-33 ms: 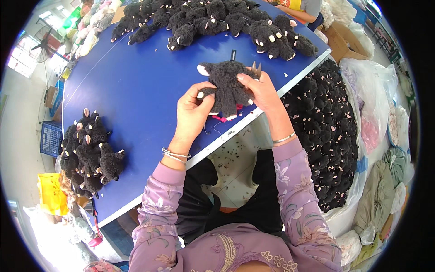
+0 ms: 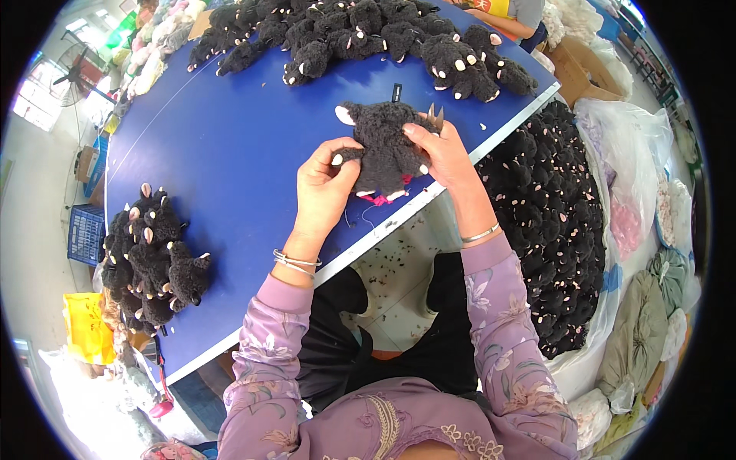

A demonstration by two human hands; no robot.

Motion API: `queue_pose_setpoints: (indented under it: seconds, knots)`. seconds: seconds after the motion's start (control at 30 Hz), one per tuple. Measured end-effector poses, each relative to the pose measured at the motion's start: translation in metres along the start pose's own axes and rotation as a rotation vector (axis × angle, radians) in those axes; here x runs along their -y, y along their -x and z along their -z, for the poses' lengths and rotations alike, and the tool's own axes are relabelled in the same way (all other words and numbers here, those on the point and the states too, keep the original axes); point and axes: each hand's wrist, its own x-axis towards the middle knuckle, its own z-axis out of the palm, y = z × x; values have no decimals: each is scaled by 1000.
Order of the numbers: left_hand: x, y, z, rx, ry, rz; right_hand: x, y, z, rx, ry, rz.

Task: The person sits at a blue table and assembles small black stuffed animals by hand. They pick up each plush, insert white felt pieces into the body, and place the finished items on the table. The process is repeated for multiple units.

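Over the near edge of the blue table (image 2: 253,146) I hold a black plush toy (image 2: 381,142) with white feet and a pale ear, its small dark tag sticking up at the top. My left hand (image 2: 328,172) pinches the toy's left limb between thumb and fingers. On the other side my right hand (image 2: 445,149) is closed on the toy, thumb pressed on its front. Metal scissor-like blades (image 2: 435,116) poke up from behind my right fingers; their handles are hidden. Red threads or scraps (image 2: 379,200) lie at the table edge just below the toy.
Black plush toys form a long pile (image 2: 330,38) along the far side and a smaller pile (image 2: 153,261) at the left. A large plastic-lined heap of them (image 2: 544,230) stands right of the table. Another person's arm (image 2: 502,23) shows at the far right.
The plush toy has shifted and turned very slightly in my hands, its lower body now spread a little flatter. Both hands keep their hold.
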Motion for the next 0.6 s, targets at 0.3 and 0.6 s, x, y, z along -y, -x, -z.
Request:
queue_pose_setpoints:
  seconds: [0.3,0.6]
  knots:
    - [-2,-5,9,59,180,185,-1,-3,2,-62,-210,29]
    - [-4,-2,-5,366,38,522,0,1,-1,0,-157,69]
